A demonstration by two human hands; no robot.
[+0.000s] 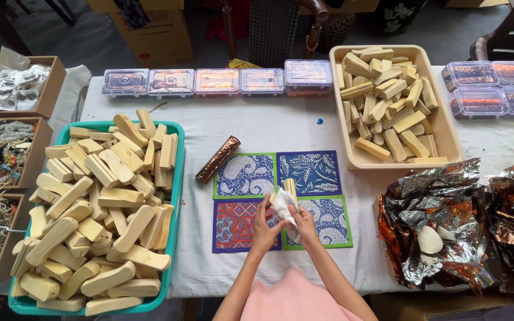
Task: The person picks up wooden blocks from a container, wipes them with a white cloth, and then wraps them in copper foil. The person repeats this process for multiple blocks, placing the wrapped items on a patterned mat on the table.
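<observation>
Both hands meet over four patterned square mats (310, 172) at the table's middle. My left hand (264, 226) and my right hand (303, 223) together hold a pale wooden block (290, 187) with a white cloth (283, 205) wrapped around its lower part. The block's top end sticks out above the cloth. A copper-brown foil-wrapped stick (218, 159) lies just left of the mats, untouched.
A teal tub (176, 196) heaped with wooden blocks stands on the left, a beige tray (447, 137) of blocks at the back right. Clear lidded boxes (217, 81) line the far edge. Crumpled foil sheets (447, 226) lie on the right. Cardboard boxes (43, 148) of beads stand far left.
</observation>
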